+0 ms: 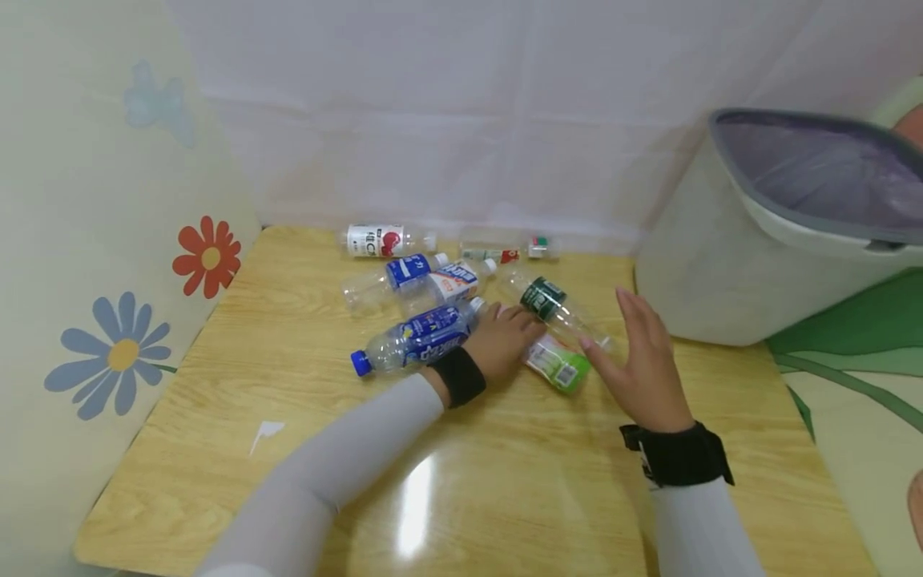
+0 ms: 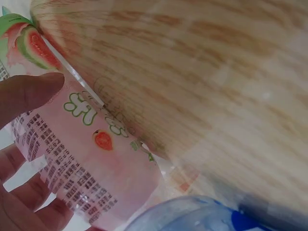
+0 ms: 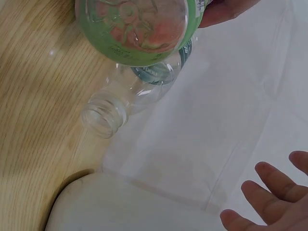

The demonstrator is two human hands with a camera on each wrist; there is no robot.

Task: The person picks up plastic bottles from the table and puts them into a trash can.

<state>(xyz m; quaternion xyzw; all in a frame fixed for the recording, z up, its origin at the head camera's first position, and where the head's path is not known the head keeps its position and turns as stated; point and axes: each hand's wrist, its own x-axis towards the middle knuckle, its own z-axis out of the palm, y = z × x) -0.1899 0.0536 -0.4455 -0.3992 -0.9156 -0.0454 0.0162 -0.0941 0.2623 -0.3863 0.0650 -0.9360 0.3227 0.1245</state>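
Note:
My left hand (image 1: 502, 343) grips a pink and green drink bottle (image 1: 558, 362) with watermelon pictures on its label. In the left wrist view its thumb lies on the pink label (image 2: 115, 159) and the fingers wrap the other side. My right hand (image 1: 646, 365) is held with fingers spread beside the clear, green-labelled bottle (image 1: 546, 300), holding nothing. That bottle's uncapped neck (image 3: 103, 115) shows in the right wrist view, below the green base of the drink bottle (image 3: 137, 36). Under my left wrist lies a blue-labelled bottle (image 1: 433, 336) with a blue cap.
Several other bottles lie toward the back: a cherry-labelled one (image 1: 382, 240), a clear one (image 1: 497, 248), a blue-labelled one (image 1: 404, 274) and a white-and-blue-labelled one (image 1: 454, 282). A lined bin (image 1: 692, 264) stands at the right back. A white scrap (image 1: 270, 429) is at the table's left.

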